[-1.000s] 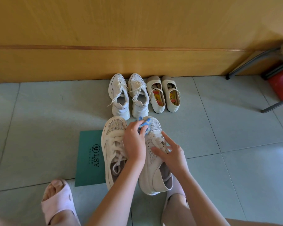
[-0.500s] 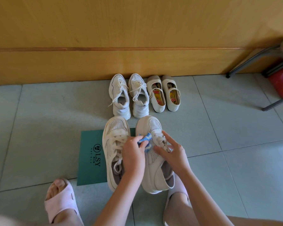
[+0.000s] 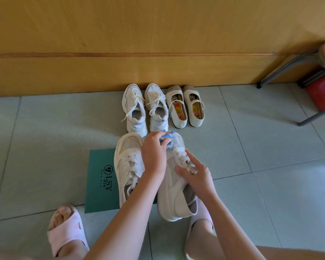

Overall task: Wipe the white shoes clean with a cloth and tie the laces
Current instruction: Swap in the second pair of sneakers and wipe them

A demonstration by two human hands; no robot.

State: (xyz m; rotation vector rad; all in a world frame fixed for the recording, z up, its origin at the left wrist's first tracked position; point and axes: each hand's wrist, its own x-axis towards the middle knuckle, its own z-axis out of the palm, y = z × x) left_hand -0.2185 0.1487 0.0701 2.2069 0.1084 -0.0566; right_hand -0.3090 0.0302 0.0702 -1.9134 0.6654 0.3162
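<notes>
Slipper [image 3: 67, 231] of smooth pale pink, open at the toe, covers a foot at 7 o'clock on the glossy grey-green floor tiles [image 3: 45, 139]. Just to its right lies a flat, dark green card [image 3: 99, 177] printed "LSY", overlapped by the left white shoe [image 3: 129, 166], which has a chunky sole, a perforated mesh toe and loose flat laces. The left hand [image 3: 154, 154] reaches across it and grips a nubby blue-and-white cloth [image 3: 167, 137], pressing it on the mesh toe of the right white shoe [image 3: 176, 196], which is tipped so its ribbed sole edge shows. The right hand [image 3: 197, 175] lies wide, fingers spread over that shoe's laces [image 3: 182, 156]. At 12 o'clock, against the wooden wall panel [image 3: 158, 34], stand laced sneakers [image 3: 134, 111] and cream strap shoes [image 3: 176, 109] with floral insoles. Half a second ago the cloth was lower, beside the laces; it has since moved up to the toe tip.
</notes>
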